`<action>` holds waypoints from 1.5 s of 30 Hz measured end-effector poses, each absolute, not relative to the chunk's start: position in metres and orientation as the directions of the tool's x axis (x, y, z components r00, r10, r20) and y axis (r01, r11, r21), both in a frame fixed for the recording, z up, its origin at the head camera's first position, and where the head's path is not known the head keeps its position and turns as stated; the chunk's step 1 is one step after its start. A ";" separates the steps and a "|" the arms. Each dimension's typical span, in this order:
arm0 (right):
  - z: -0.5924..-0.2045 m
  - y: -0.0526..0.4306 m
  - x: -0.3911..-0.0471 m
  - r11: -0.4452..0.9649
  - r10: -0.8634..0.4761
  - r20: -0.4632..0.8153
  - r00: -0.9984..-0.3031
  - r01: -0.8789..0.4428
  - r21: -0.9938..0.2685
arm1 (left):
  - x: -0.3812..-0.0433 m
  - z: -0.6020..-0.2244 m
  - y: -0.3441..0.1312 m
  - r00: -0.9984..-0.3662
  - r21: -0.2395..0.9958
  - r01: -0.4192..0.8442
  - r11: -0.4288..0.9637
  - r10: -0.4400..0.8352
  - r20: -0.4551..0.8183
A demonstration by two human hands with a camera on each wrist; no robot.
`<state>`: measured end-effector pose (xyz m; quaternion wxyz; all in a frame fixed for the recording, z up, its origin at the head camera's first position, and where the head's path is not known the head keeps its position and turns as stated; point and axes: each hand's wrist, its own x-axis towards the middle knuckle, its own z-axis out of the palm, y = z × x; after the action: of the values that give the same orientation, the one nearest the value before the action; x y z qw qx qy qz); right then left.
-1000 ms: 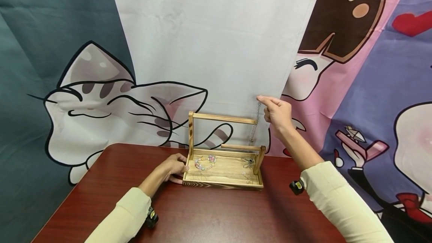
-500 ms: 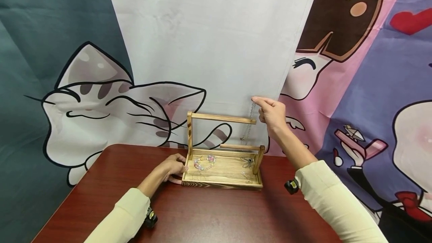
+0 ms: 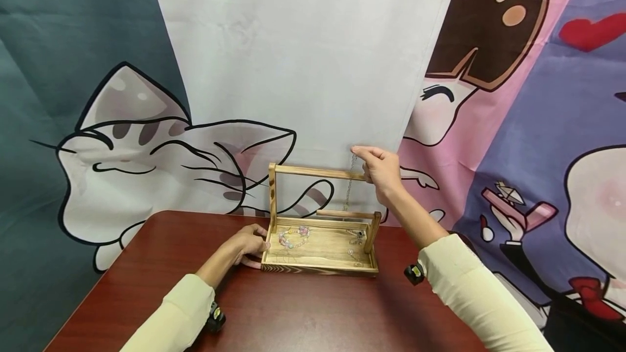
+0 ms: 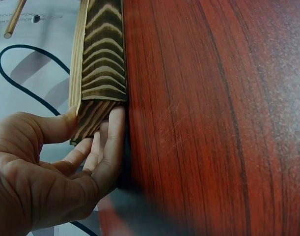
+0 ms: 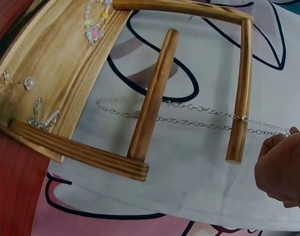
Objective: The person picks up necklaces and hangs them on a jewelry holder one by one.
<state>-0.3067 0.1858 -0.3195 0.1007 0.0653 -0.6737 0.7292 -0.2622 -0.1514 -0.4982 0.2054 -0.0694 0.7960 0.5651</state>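
Observation:
My left hand [image 3: 248,244] grips the left end of a wooden jewelry stand [image 3: 318,254]; in the left wrist view the thumb lies on its end wall and fingers curl underneath. High at the stand's right, my right hand [image 3: 383,171] pinches a silver chain necklace [image 3: 349,192] between thumb and fingertip. The necklace hangs as a long loop at the upper bar [image 5: 244,73], near that bar's free end. One strand crosses before this bar and the other appears to pass behind it. Farther down, the chain runs behind the lower bar [image 5: 154,93].
In the stand's tray lie a pastel bead bracelet [image 3: 288,244] at left and small silver jewelry [image 3: 356,235] at right, with a pearl piece [image 5: 28,83]. A red-brown table [image 3: 293,314] carries the stand. A cartoon-printed cloth [image 3: 293,69] hangs close behind.
My right hand has moved left and slightly down with the necklace, bringing the chain from the upper bar's free end inward along it. My left hand keeps its grip on the stand.

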 end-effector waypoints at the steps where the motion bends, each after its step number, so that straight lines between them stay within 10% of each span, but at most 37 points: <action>1: -0.320 0.184 -0.306 -0.069 0.056 0.226 -0.972 -0.230 -0.971 | -0.262 -0.498 -0.151 -0.906 0.872 -0.343 0.350 0.123 -0.406; 45: -0.330 0.117 -0.304 -0.052 -0.065 0.211 -0.975 -0.208 -0.977 | -0.263 -0.499 -0.151 -0.898 0.868 -0.352 0.351 0.133 -0.419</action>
<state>-0.3040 0.1170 -0.3304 0.0499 0.0993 -0.6866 0.7185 -0.2631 -0.1512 -0.4994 0.2145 -0.0691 0.7934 0.5655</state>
